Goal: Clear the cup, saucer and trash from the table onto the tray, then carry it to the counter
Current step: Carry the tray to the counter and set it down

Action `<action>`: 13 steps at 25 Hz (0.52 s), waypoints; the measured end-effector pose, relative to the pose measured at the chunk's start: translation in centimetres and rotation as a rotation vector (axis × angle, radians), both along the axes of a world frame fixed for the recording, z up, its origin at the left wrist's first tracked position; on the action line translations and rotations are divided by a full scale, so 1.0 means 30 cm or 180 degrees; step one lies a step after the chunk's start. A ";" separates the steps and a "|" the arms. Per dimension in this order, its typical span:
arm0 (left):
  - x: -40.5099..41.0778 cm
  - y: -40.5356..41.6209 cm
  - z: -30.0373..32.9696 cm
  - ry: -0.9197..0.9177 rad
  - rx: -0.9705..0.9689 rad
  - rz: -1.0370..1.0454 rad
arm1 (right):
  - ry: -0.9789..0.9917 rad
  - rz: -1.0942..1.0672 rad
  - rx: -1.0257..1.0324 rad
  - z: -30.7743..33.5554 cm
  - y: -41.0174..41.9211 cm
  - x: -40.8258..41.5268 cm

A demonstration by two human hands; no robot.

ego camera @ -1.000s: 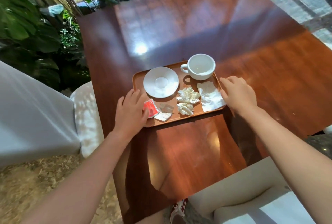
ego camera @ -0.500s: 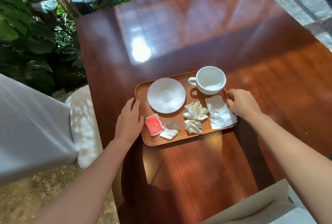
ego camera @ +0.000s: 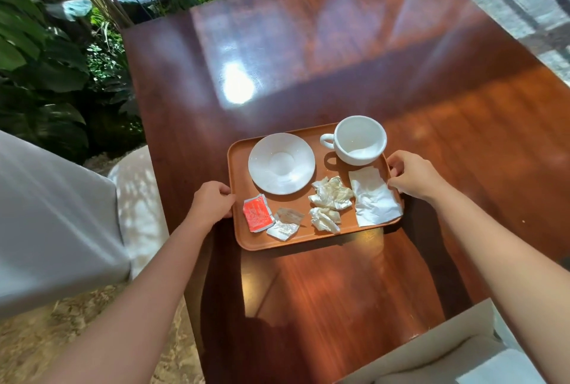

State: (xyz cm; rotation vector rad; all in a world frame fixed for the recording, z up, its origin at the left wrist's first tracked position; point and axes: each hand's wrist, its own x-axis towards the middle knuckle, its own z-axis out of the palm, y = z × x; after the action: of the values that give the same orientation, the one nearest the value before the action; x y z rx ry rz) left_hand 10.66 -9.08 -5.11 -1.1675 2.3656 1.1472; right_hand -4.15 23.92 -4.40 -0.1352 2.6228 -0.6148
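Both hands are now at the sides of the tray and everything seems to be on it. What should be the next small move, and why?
Probably lift the tray straight up and keep it level. The left hand and right hand already grip its opposite short edges, and the cup, saucer and trash lie loose on it. The cup stands near the far right corner, so a tilt might slide it.

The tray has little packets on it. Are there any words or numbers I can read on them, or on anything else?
Red packet: pale print on it, too blurred to read.
White torn packet: faint dark lines of print, too small to read.
Clear wrapper: no letters that can be made out.
Cup, saucer, flat napkin, tray: no words or numbers.
Nothing can be read here.
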 end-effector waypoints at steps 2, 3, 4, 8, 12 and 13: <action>0.008 -0.020 0.003 -0.0021 0.0218 -0.0199 | -0.0174 -0.0015 -0.0099 0.004 0.007 0.018; 0.016 -0.027 0.005 -0.0002 0.0323 -0.0312 | -0.0232 -0.0033 -0.0167 0.005 0.010 0.025; 0.025 -0.034 0.006 0.0044 0.0406 -0.0380 | -0.0285 -0.0057 -0.0244 0.006 0.011 0.031; 0.053 -0.062 0.002 0.0312 0.0593 -0.0247 | -0.0464 -0.0173 -0.0506 0.006 0.003 0.044; 0.103 -0.075 0.007 0.0577 0.0546 -0.0140 | -0.0386 -0.0209 -0.0683 0.018 -0.020 0.080; 0.118 -0.081 0.012 0.0649 0.0557 -0.0107 | -0.0362 -0.0225 -0.0746 0.028 -0.026 0.091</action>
State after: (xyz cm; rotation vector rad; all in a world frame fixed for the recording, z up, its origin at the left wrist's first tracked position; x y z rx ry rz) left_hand 14.21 -11.51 -4.76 -0.9910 2.3593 1.4912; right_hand -1.43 23.13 -3.56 -0.0763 2.4483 -0.9260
